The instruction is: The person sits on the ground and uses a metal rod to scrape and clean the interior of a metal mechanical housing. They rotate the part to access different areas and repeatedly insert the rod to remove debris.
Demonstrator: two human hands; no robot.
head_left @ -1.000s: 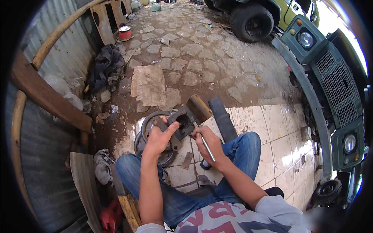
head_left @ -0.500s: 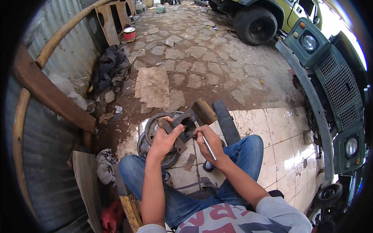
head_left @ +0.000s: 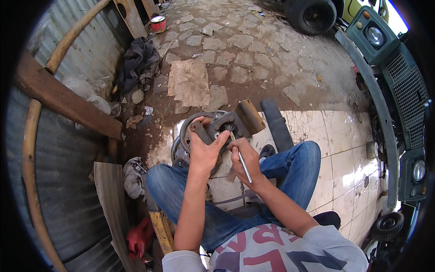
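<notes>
Over my lap is a heavy dark steel bracket (head_left: 220, 121) with a flat bolted plate, a round opening and a rusty curved piece (head_left: 249, 117) at its far right end. My left hand (head_left: 205, 152) is wrapped round its left side, thumb stretched toward the opening. My right hand (head_left: 246, 158) grips a slim silver metal rod (head_left: 245, 168) like a pen, its upper end at the opening. What that end is like is too small to tell. Partly hidden behind the bracket, a round grey metal drum-like part (head_left: 184, 136) lies on the tiles.
A long dark block (head_left: 276, 124) lies beyond my right knee. On the left are corrugated metal sheets (head_left: 68, 181), a wooden beam (head_left: 68, 102) and a red container (head_left: 139, 238). A flattened cardboard piece (head_left: 189, 83) lies ahead. A green vehicle front (head_left: 405, 99) stands at right.
The view has shifted, so the scene sits lower at the front and further right. The bracket appears tilted a little differently; both hands keep their holds, the rod still at the opening.
</notes>
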